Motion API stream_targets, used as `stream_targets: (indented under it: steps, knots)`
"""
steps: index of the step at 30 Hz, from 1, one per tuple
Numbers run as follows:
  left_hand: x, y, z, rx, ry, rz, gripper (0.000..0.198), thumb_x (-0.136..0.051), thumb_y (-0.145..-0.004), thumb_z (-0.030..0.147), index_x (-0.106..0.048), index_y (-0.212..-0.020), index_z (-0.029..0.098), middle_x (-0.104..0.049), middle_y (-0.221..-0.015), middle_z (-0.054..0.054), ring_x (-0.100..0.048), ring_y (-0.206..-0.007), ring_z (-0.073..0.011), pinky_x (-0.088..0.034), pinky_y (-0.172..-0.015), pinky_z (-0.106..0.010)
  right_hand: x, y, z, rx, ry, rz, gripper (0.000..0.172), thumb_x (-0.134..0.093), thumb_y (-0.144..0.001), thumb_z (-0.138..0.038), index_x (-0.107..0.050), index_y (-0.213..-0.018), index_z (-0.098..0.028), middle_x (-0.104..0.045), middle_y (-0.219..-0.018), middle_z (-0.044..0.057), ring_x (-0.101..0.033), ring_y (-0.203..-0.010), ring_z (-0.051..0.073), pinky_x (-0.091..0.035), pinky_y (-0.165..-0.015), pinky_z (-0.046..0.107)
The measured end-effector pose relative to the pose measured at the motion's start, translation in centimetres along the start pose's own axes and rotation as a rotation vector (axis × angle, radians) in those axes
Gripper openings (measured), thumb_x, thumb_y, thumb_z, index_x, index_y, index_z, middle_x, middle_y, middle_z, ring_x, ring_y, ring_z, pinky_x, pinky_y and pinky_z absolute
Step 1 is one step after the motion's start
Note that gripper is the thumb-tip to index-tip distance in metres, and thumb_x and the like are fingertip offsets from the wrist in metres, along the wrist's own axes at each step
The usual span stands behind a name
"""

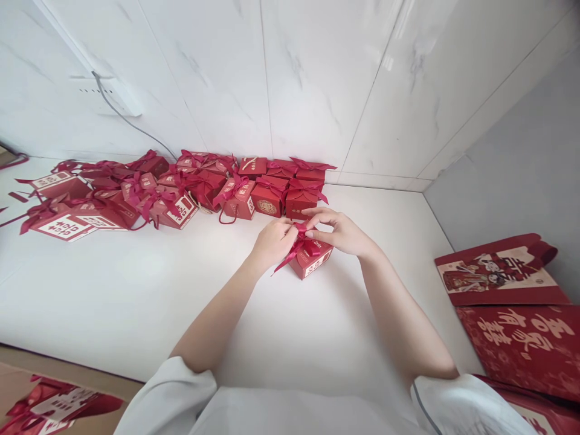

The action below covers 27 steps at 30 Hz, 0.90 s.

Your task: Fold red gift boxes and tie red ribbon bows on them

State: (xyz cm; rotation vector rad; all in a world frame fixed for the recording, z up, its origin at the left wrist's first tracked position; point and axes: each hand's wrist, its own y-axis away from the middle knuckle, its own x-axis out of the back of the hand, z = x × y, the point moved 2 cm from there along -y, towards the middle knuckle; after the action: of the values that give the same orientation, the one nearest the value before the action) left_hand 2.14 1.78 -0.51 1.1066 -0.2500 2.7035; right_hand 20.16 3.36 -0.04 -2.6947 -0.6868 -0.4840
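A small red gift box point(313, 261) sits on the white tabletop point(136, 290) in front of me, with a dark red ribbon point(299, 244) across its top. My left hand point(272, 241) is closed, pinching the ribbon at the box's left side. My right hand point(339, 231) pinches the ribbon from the right, its fingers curled over the bow. A loose ribbon tail hangs down to the left of the box.
Several finished red boxes with ribbon bows point(254, 193) stand in rows along the marble wall, spreading to the far left point(67, 220). Flat red printed bags point(498, 272) lie at the right edge. A cardboard box with more red pieces point(40, 405) sits bottom left.
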Motion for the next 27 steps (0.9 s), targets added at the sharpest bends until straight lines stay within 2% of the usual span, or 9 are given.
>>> stream_targets:
  steps: [4, 6, 8, 12, 16, 19, 23, 25, 27]
  knots:
    - [0.4, -0.2, -0.2, -0.044, 0.015, -0.051, 0.03, -0.039, -0.086, 0.027, -0.057, -0.065, 0.018, -0.063, -0.091, -0.004, -0.059, -0.086, -0.0183, -0.045, -0.078, -0.032, 0.0, 0.1, -0.2, -0.046, -0.026, -0.061, 0.016, -0.062, -0.084, -0.036, -0.071, -0.093, -0.028, -0.052, -0.134, 0.003, -0.046, -0.127, 0.023, -0.035, -0.106, 0.041]
    - [0.7, -0.1, -0.3, -0.015, 0.083, -0.1, 0.023, -0.042, -0.086, 0.029, -0.058, -0.074, 0.018, -0.063, -0.09, -0.003, -0.06, -0.084, -0.018, -0.046, -0.076, -0.032, 0.0, 0.0, 0.2, -0.095, -0.059, -0.098, 0.018, -0.061, -0.084, -0.038, -0.071, -0.094, -0.028, -0.051, -0.136, 0.003, -0.045, -0.128, 0.023, -0.034, -0.107, 0.042]
    - [1.1, 0.1, -0.3, 0.026, 0.195, -0.164, 0.017, -0.047, -0.086, 0.033, -0.059, -0.088, 0.02, -0.064, -0.097, -0.003, -0.061, -0.09, -0.0182, -0.048, -0.078, -0.031, 0.1, -0.1, 0.6, -0.132, -0.095, -0.144, 0.019, -0.061, -0.084, -0.039, -0.071, -0.095, -0.028, -0.049, -0.138, 0.003, -0.045, -0.128, 0.024, -0.034, -0.107, 0.043]
    - [1.3, 0.4, -0.4, 0.089, 0.361, -0.245, 0.036, -0.057, -0.082, 0.044, -0.053, -0.112, 0.025, -0.059, -0.121, -0.004, -0.059, -0.106, -0.0209, -0.049, -0.086, -0.034, 0.1, -0.1, 1.2, -0.148, -0.15, -0.227, 0.022, -0.059, -0.086, -0.039, -0.07, -0.103, -0.032, -0.043, -0.143, 0.0, -0.042, -0.13, 0.024, -0.037, -0.107, 0.042]
    - [0.2, 0.3, -1.1, 0.134, 0.413, -0.288, 0.052, -0.065, -0.076, 0.046, -0.05, -0.12, 0.024, -0.059, -0.121, -0.008, -0.059, -0.108, -0.0242, -0.049, -0.089, -0.04, 0.0, -0.1, 1.1, -0.159, -0.177, -0.252, 0.028, -0.056, -0.088, -0.04, -0.066, -0.114, -0.037, -0.041, -0.145, -0.004, -0.039, -0.133, 0.023, -0.037, -0.108, 0.042]
    - [-0.3, 0.0, -1.5, 0.14, 0.434, -0.299, 0.056, -0.067, -0.074, 0.046, -0.05, -0.122, 0.022, -0.061, -0.119, -0.009, -0.06, -0.107, -0.0247, -0.047, -0.092, -0.041, -0.2, -0.2, 1.0, -0.168, -0.165, -0.232, 0.031, -0.056, -0.087, -0.043, -0.064, -0.117, -0.038, -0.041, -0.145, -0.004, -0.04, -0.132, 0.023, -0.035, -0.109, 0.042]
    - [0.1, 0.1, -1.6, 0.156, 0.408, -0.323, 0.055, -0.067, -0.073, 0.048, -0.053, -0.12, 0.023, -0.061, -0.119, -0.008, -0.06, -0.106, -0.0257, -0.047, -0.092, -0.042, 0.1, -0.2, 0.7, -0.169, -0.12, -0.193, 0.03, -0.054, -0.087, -0.048, -0.068, -0.11, -0.033, -0.047, -0.14, 0.0, -0.042, -0.13, 0.024, -0.035, -0.108, 0.042]
    - [0.6, 0.2, -1.3, 0.141, 0.405, -0.36, 0.051, -0.066, -0.074, 0.047, -0.054, -0.118, 0.024, -0.061, -0.12, -0.007, -0.06, -0.108, -0.0251, -0.047, -0.093, -0.042, 0.8, 0.0, 0.4, -0.171, -0.057, -0.094, 0.033, -0.05, -0.088, -0.051, -0.072, -0.099, -0.029, -0.053, -0.133, 0.002, -0.046, -0.125, 0.024, -0.035, -0.107, 0.041]
    - [1.1, 0.2, -0.9, 0.086, 0.379, -0.336, 0.045, -0.065, -0.076, 0.043, -0.055, -0.115, 0.024, -0.06, -0.121, -0.006, -0.058, -0.111, -0.0242, -0.046, -0.095, -0.042, 1.7, 0.3, 0.0, -0.207, 0.051, 0.025, 0.039, -0.047, -0.088, -0.055, -0.073, -0.086, -0.025, -0.058, -0.122, 0.004, -0.053, -0.116, 0.023, -0.035, -0.105, 0.04]
